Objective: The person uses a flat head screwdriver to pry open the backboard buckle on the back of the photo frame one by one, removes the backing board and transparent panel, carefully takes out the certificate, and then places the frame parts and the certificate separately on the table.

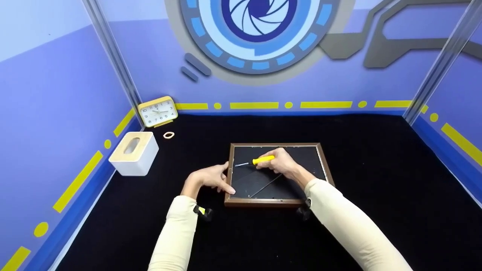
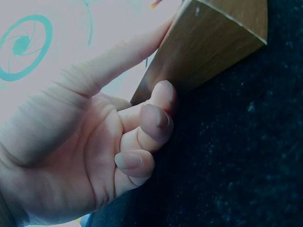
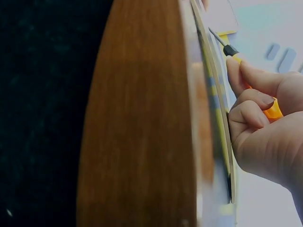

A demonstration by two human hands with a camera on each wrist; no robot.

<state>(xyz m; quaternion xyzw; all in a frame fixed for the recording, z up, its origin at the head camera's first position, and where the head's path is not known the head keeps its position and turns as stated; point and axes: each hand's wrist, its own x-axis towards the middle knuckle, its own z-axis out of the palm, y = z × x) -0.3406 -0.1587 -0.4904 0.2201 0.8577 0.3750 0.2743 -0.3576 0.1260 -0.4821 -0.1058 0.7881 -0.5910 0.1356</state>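
A brown wooden picture frame (image 1: pixel 230 177) lies on the black cloth with its black backing board (image 1: pixel 244 184) facing up. My left hand (image 1: pixel 211 177) grips the frame's left side. The thumb lies over the rim, and in the left wrist view the curled fingers (image 2: pixel 163 94) touch the frame's outer wall (image 2: pixel 208 42). My right hand (image 1: pixel 281 162) holds a screwdriver (image 1: pixel 264 159) by its yellow handle over the backing board. Its metal shaft points left, the tip close to the frame's left inner edge. Small metal tabs show along the inner edges.
A white tissue box (image 1: pixel 136 165) with a wooden top stands at the left. Behind it are a yellow alarm clock (image 1: pixel 158 112) and a small pale ring (image 1: pixel 168 135). Printed panels (image 1: pixel 263 90) enclose the back and sides.
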